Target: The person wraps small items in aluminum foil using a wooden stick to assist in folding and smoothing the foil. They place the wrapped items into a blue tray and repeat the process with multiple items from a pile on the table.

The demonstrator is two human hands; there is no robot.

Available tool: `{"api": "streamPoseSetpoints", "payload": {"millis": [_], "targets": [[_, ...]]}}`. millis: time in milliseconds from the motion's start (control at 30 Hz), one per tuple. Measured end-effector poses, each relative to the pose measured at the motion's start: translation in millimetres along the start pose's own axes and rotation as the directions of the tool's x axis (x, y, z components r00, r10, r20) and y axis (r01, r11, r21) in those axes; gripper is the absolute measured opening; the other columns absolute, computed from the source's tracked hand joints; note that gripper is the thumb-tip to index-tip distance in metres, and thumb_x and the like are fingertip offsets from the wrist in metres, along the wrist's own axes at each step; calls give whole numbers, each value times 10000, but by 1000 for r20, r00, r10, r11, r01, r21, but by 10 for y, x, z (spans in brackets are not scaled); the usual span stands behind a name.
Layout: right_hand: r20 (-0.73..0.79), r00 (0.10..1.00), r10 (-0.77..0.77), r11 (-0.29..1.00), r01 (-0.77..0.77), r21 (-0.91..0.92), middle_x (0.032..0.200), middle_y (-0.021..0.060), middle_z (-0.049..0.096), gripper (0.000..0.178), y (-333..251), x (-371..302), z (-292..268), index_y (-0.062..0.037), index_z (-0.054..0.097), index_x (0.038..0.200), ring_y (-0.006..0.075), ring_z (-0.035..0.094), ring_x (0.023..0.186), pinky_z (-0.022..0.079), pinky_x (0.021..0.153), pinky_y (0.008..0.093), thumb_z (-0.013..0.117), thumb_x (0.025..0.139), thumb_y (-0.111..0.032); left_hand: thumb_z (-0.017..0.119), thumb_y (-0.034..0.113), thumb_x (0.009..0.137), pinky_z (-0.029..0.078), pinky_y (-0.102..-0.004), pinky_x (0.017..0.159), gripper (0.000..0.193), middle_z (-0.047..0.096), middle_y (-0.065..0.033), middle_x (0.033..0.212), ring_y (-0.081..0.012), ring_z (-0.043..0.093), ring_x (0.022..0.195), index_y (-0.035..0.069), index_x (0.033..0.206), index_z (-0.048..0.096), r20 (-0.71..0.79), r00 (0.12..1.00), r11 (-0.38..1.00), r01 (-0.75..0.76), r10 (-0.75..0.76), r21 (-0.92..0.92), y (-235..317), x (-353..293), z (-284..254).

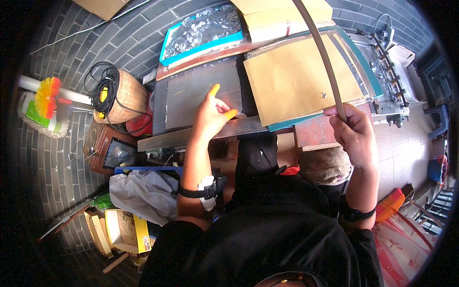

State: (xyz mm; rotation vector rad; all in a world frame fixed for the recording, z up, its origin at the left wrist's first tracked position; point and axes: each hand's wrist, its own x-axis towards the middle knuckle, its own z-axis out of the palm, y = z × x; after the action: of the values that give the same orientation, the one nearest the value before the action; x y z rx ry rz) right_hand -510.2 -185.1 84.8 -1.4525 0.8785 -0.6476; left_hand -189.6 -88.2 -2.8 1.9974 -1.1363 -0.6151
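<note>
My left hand (213, 115) is over the front edge of a dark grey flat plate (191, 98), with yellow covers on two fingertips. Its thumb and index finger are stretched apart; the other fingers curl in, and I see nothing held. My right hand (355, 131) is closed around the lower end of a long, thin, grey-brown strip (321, 45). The strip rises past the top of the view, crossing in front of a tan paper sheet (291, 76). That sheet lies on a stack of sheets, and a small silvery scrap (324, 95) rests on it.
A blue-rimmed tray (164, 53) of crumpled silvery foil stands behind the plate. More tan paper (272, 21) is stacked at the back. A metal frame (389, 76) stands right; a wooden bucket (131, 93) with coiled black cable stands left. Grey cloth (143, 193) hangs lower left.
</note>
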Motion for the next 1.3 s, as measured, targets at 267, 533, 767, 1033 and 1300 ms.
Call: {"api": "streamPoseSetpoints", "payload": {"millis": [267,533,767,1033,1300], "targets": [[5,1000,-18,1000,18,-6,659,-80,429,105,10,-8,11,-14,613,977,20,362,570,275,500,193,553,896,-42,730,33,714,502,-273,709,866,672,-61,806,-142,602,704,1,1424,235,140,990,992,-40,23,120,41,83,2],[-3,1000,-14,1000,14,13,659,-83,418,106,9,-14,-3,-18,617,972,21,349,557,269,495,196,540,904,-45,735,36,714,506,-271,703,890,645,-58,804,-141,601,706,-19,1426,205,34,998,994,-55,52,91,-98,87,12],[4,1000,-3,1000,3,16,651,-82,415,104,2,-13,5,-12,614,972,19,347,553,262,489,196,543,900,-35,766,63,701,502,-273,688,944,608,-53,782,-139,583,697,-30,1435,179,39,999,990,-13,7,140,3,56,22],[-8,1000,-11,1000,11,20,647,-82,411,108,-13,-17,3,-4,609,980,18,349,557,262,490,194,547,897,-33,759,51,707,481,-255,648,935,588,-41,766,-121,551,673,-16,1439,180,-3,1000,996,4,-4,92,-105,68,54],[-4,1000,-16,1000,16,15,655,-79,422,107,10,-16,-10,-8,610,986,21,356,565,269,499,192,556,902,-48,743,56,722,499,-273,691,880,620,-61,768,-145,589,685,-15,1427,221,-31,998,994,52,-49,98,-97,76,30]]}}
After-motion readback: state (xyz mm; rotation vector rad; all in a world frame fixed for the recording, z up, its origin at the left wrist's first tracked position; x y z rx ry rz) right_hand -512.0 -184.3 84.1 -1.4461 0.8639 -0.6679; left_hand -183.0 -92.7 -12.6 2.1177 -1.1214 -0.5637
